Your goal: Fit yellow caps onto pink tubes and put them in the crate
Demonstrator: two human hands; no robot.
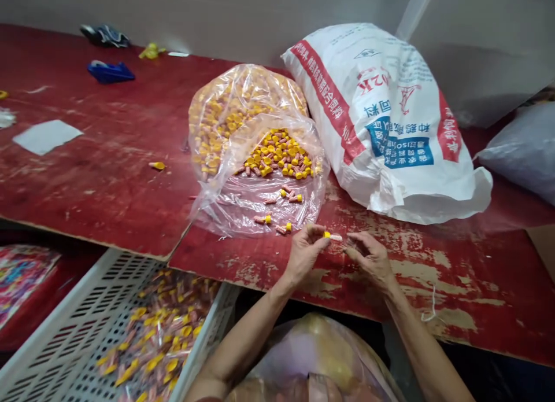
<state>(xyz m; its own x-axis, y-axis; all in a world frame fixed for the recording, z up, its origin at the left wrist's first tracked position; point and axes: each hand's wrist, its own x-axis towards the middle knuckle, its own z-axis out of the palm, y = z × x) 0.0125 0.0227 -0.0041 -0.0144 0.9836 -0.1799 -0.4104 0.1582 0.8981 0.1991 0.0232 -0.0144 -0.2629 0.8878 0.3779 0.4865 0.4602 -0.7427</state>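
My left hand [306, 251] pinches a small pink piece with a yellow cap [335, 237] by its capped end, above the front part of the red table. My right hand [369, 258] is just to the right of the piece's pink end, thumb and fingers drawn together; whatever is between them, if anything, is too small to make out. Just beyond my left hand lies an open clear plastic bag [217, 208] with a heap of similar yellow-capped pieces [281, 153] inside. A few loose ones are near its mouth.
A large white woven sack [390, 118] stands behind my right hand. Below the table edge at left, a white plastic crate [65, 327] holds many capped pieces. A blue tape dispenser [110, 72], white paper [47, 137] and one stray capped piece [157, 165] lie leftward.
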